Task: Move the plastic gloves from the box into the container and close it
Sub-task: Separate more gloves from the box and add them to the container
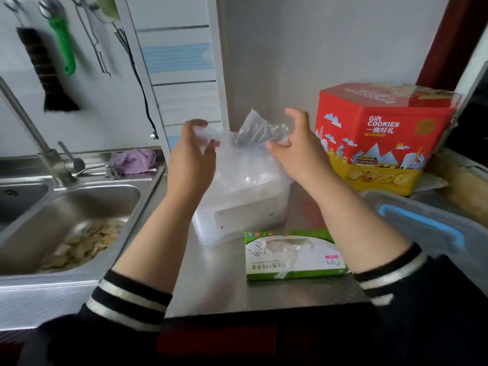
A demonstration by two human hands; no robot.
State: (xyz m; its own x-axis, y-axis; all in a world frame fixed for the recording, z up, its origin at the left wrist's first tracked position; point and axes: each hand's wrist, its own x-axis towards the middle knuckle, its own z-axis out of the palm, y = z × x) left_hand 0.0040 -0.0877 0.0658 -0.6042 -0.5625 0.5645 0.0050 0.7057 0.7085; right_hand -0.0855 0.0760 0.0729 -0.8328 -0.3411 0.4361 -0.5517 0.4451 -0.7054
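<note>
Nearest, the green glove box (291, 253) lies on the counter. Just beyond it stands the open translucent container (239, 199). Directly above its mouth, the left hand (194, 151) and right hand (295, 146) each pinch an end of a clear plastic glove (253, 133), stretched left to right.

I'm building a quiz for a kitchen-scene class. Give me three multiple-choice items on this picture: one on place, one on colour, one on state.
1. Where is the green-and-white cardboard glove box?
A. in the sink
B. on the counter, in front of the translucent white plastic container
C. on the tin

2. What is the main colour of the cookie tin?
A. blue
B. red
C. black

3. What are both hands doing?
A. resting flat
B. holding clear plastic gloves above the container
C. turning the tap

Answers: B, it lies nearer the camera; B, red body; B, left hand and right hand each keep a grip on film.
</note>
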